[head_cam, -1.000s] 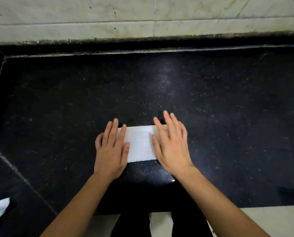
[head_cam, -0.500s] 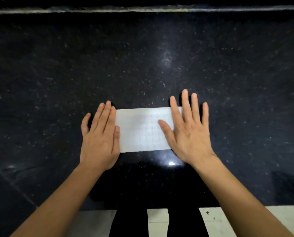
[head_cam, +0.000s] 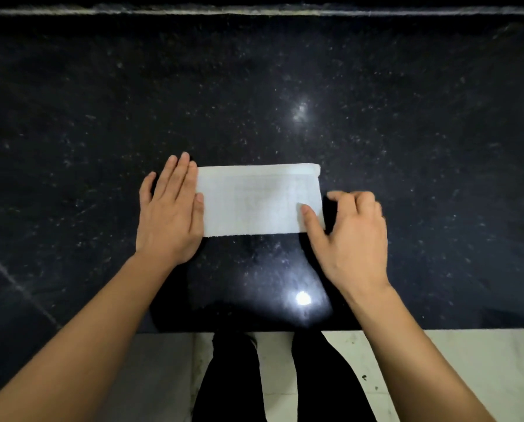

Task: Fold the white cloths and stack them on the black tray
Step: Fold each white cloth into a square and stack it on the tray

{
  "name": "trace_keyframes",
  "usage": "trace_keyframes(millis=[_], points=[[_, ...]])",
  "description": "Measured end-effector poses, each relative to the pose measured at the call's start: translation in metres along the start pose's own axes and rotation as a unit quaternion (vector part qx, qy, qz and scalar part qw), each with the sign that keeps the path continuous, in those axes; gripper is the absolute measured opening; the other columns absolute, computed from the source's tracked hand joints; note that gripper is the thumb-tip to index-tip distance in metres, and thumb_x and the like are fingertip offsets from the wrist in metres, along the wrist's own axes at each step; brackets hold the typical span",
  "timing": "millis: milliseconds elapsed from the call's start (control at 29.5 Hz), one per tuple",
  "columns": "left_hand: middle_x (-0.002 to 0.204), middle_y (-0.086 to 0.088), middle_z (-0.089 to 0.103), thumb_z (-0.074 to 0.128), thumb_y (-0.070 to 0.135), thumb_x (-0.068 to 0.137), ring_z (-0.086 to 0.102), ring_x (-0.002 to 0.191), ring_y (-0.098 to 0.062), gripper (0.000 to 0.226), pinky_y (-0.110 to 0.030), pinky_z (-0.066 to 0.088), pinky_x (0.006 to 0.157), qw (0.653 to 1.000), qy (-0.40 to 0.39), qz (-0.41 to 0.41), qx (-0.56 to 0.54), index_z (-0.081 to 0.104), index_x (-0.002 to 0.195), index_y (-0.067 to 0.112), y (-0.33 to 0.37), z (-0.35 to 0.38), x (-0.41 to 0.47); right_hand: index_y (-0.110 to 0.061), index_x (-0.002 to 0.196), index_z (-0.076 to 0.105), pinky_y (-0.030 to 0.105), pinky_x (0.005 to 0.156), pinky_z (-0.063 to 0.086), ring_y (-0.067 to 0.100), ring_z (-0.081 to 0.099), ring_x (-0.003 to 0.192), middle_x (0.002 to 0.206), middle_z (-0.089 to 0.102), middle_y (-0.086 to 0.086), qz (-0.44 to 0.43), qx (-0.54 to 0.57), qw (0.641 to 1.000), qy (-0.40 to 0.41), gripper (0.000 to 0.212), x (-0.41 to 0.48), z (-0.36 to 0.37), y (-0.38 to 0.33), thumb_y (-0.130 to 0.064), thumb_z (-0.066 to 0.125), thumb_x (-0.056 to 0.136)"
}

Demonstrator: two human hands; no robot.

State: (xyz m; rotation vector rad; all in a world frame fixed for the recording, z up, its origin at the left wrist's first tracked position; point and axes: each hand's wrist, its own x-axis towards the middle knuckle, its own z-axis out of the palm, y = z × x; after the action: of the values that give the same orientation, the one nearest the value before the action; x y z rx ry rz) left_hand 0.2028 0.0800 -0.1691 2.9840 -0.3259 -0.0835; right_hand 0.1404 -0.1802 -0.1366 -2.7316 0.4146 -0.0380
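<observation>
A white cloth (head_cam: 256, 201), folded into a long strip, lies flat on the black stone counter (head_cam: 254, 86). My left hand (head_cam: 171, 214) rests flat on its left end, palm down and fingers together. My right hand (head_cam: 350, 236) is at the right end. Its thumb presses on the near right corner and its fingers curl in against the right edge, pinching that end. The black tray is out of view.
The counter's front edge (head_cam: 437, 328) runs across the bottom, with pale floor tiles (head_cam: 467, 376) and my dark-trousered legs (head_cam: 233, 376) below it. A raised back ledge (head_cam: 254, 9) bounds the counter at the top. A seam (head_cam: 17, 287) crosses the left.
My right hand has slid from lying flat on the cloth to its right end and curled its fingers there, uncovering more of the strip. The left hand stays flat on the left end.
</observation>
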Motion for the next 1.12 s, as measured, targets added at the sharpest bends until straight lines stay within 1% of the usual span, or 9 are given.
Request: trace_keyframes(millis=[136, 305, 373, 508, 610, 745, 813, 982, 1118], points=[[0.163, -0.007, 0.018, 0.015, 0.035, 0.102, 0.010, 0.152, -0.020, 0.059, -0.046, 0.008, 0.123, 1.000, -0.020, -0.013, -0.004, 0.023, 0.155, 0.008, -0.002, 0.003, -0.002, -0.019, 0.107, 0.063, 0.030, 0.068, 0.041, 0.022, 0.059, 0.086, 0.107, 0.055, 0.001, 0.068, 0.031, 0.993, -0.091, 0.037, -0.005, -0.003, -0.003, -0.052, 0.060, 0.091], [0.165, -0.008, 0.012, 0.020, 0.034, 0.105, 0.003, 0.152, -0.024, 0.057, -0.050, 0.008, 0.122, 0.997, -0.057, -0.056, -0.009, 0.019, 0.155, 0.007, 0.009, -0.005, -0.018, -0.023, 0.089, 0.065, 0.029, 0.072, 0.047, 0.014, 0.063, 0.083, 0.087, 0.068, -0.008, 0.136, 0.173, 0.967, -0.125, 0.014, 0.004, -0.016, -0.009, -0.038, 0.065, 0.088], [0.164, -0.009, 0.014, 0.025, 0.035, 0.104, 0.003, 0.152, -0.027, 0.058, -0.052, 0.009, 0.121, 0.995, -0.072, -0.074, 0.001, 0.021, 0.154, 0.007, 0.015, -0.012, -0.033, -0.025, 0.093, 0.065, 0.032, 0.075, 0.055, 0.013, 0.070, 0.080, 0.082, 0.072, -0.007, 0.186, 0.286, 0.930, -0.135, 0.010, 0.006, -0.018, -0.010, -0.029, 0.069, 0.085], [0.161, -0.014, 0.022, 0.035, 0.040, 0.100, 0.003, 0.151, -0.032, 0.060, -0.056, 0.010, 0.120, 0.989, -0.113, -0.086, 0.040, 0.030, 0.151, 0.007, 0.015, -0.031, -0.046, -0.013, 0.115, 0.062, 0.022, 0.056, 0.054, 0.012, 0.074, 0.073, 0.092, 0.076, 0.004, 0.300, 0.472, 0.806, -0.196, 0.032, 0.014, -0.021, -0.012, -0.014, 0.074, 0.086], [0.159, -0.015, 0.025, 0.051, 0.038, 0.096, 0.007, 0.150, -0.033, 0.061, -0.057, 0.012, 0.117, 0.989, -0.119, -0.092, 0.012, 0.037, 0.148, 0.009, 0.014, -0.046, -0.033, -0.010, 0.104, 0.071, 0.020, 0.054, 0.053, 0.011, 0.074, 0.076, 0.094, 0.078, 0.006, 0.320, 0.480, 0.778, -0.249, 0.019, 0.018, -0.022, -0.008, -0.018, 0.075, 0.087], [0.150, -0.010, 0.041, 0.060, 0.028, 0.093, 0.035, 0.139, -0.029, 0.062, -0.046, 0.032, 0.113, 0.991, -0.097, 0.016, -0.094, 0.037, 0.149, 0.014, 0.036, -0.062, 0.021, -0.009, 0.094, 0.073, 0.021, 0.052, 0.053, 0.013, 0.074, 0.073, 0.089, 0.075, 0.008, 0.324, 0.459, 0.783, -0.267, 0.018, 0.019, -0.026, -0.001, -0.025, 0.077, 0.086], [0.150, -0.005, 0.041, 0.061, 0.025, 0.093, 0.036, 0.138, -0.025, 0.063, -0.040, 0.034, 0.112, 0.979, -0.132, 0.099, -0.118, 0.035, 0.151, 0.020, 0.060, -0.064, 0.052, -0.011, 0.093, 0.073, 0.020, 0.050, 0.052, 0.011, 0.072, 0.069, 0.084, 0.074, 0.006, 0.319, 0.447, 0.792, -0.268, 0.016, 0.019, -0.028, 0.002, -0.023, 0.078, 0.085], [0.163, 0.006, 0.016, 0.048, 0.007, 0.096, 0.018, 0.144, -0.027, 0.070, -0.046, 0.023, 0.115, 0.940, -0.247, 0.237, 0.015, 0.023, 0.153, 0.040, 0.113, -0.055, 0.087, -0.014, 0.094, 0.072, 0.019, 0.046, 0.049, 0.007, 0.069, 0.064, 0.080, 0.073, 0.002, 0.303, 0.419, 0.814, -0.264, 0.012, 0.015, -0.025, 0.007, -0.021, 0.077, 0.085], [0.148, 0.001, 0.039, 0.054, 0.012, 0.094, 0.037, 0.131, -0.024, 0.045, -0.042, 0.039, 0.104, 0.930, -0.202, 0.295, 0.084, 0.051, 0.135, 0.030, 0.117, -0.058, 0.087, -0.016, 0.084, 0.072, 0.019, 0.047, 0.049, 0.008, 0.067, 0.064, 0.077, 0.072, 0.002, 0.271, 0.403, 0.835, -0.257, 0.004, 0.022, -0.032, 0.011, -0.017, 0.075, 0.084]])
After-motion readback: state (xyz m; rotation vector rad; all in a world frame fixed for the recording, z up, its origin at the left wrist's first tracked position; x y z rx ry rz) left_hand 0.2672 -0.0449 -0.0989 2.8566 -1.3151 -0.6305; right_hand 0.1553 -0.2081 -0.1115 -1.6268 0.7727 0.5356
